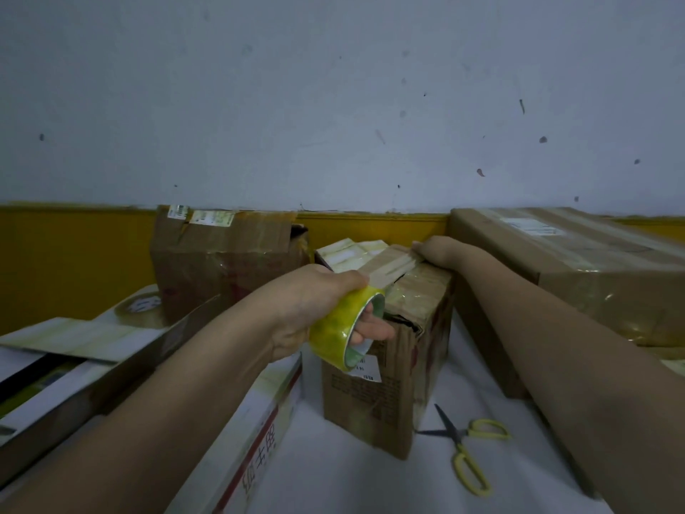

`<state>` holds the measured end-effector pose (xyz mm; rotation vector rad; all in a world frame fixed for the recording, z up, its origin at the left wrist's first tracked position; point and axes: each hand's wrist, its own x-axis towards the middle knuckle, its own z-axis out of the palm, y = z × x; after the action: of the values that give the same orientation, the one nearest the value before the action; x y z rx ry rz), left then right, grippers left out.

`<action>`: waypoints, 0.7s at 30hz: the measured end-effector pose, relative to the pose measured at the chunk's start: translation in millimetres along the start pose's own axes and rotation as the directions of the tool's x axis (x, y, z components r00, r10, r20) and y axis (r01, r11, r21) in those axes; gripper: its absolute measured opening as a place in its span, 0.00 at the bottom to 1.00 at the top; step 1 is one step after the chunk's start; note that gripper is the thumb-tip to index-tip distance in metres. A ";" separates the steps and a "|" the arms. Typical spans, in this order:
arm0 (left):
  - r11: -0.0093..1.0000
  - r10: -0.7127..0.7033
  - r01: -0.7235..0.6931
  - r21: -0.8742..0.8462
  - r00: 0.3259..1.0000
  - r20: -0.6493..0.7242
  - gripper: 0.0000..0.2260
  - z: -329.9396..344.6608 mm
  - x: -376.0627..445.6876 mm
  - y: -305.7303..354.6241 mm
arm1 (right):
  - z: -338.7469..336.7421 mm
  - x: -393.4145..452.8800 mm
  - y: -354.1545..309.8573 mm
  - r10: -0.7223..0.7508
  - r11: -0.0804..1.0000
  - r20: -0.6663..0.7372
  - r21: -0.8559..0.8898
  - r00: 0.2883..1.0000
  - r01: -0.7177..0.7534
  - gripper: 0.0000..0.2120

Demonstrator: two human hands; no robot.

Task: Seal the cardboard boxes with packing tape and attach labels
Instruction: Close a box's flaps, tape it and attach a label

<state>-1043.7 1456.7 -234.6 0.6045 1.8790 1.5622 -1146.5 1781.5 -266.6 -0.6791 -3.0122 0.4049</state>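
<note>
A small upright cardboard box (pixel 385 395) stands in the middle of the white surface, a white label on its near face. My left hand (pixel 315 309) grips a yellowish roll of packing tape (pixel 341 328), fingers through its core, just in front of the box's top. A strip of tape (pixel 393 268) stretches from the roll across the box's top. My right hand (pixel 441 250) presses flat on the far end of that strip at the top's back edge.
Yellow-handled scissors (pixel 463 443) lie open on the white surface right of the box. A long taped box (pixel 578 276) lies at right, a worn box (pixel 222 261) at the back left, flat printed cartons (pixel 244 439) at left. A wall stands behind.
</note>
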 end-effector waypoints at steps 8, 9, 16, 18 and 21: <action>0.989 -0.083 0.078 0.127 0.996 0.036 0.17 2.0 -1.2 -19.1 | -0.3 -0.5 -1.3 0.020 1.000 0.005 0.015 1.000 -0.020 0.32; 0.988 -0.116 0.111 0.106 0.992 0.046 0.17 2.1 -1.8 -27.1 | -0.5 -0.8 -2.7 0.023 1.000 0.010 0.016 1.000 -0.024 0.32; 0.989 -0.147 0.146 -0.029 0.989 -0.013 0.20 11.8 13.5 -63.7 | -0.4 -4.8 -7.5 -0.006 0.997 0.019 -0.082 1.000 0.007 0.33; 0.991 -0.131 0.131 -0.030 0.991 -0.016 0.20 16.1 15.7 -68.0 | 0.2 -14.2 -10.7 -0.065 0.987 0.073 -0.142 0.995 0.075 0.31; 0.994 -0.100 0.099 -0.038 0.994 -0.040 0.20 19.9 19.2 -72.7 | 6.1 -29.0 -22.7 -0.062 0.966 0.073 -0.247 0.995 0.079 0.33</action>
<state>-1040.4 1469.4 -311.3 0.4586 1.8776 1.5519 -1130.3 1747.9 -265.8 -0.5781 -3.1706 0.0442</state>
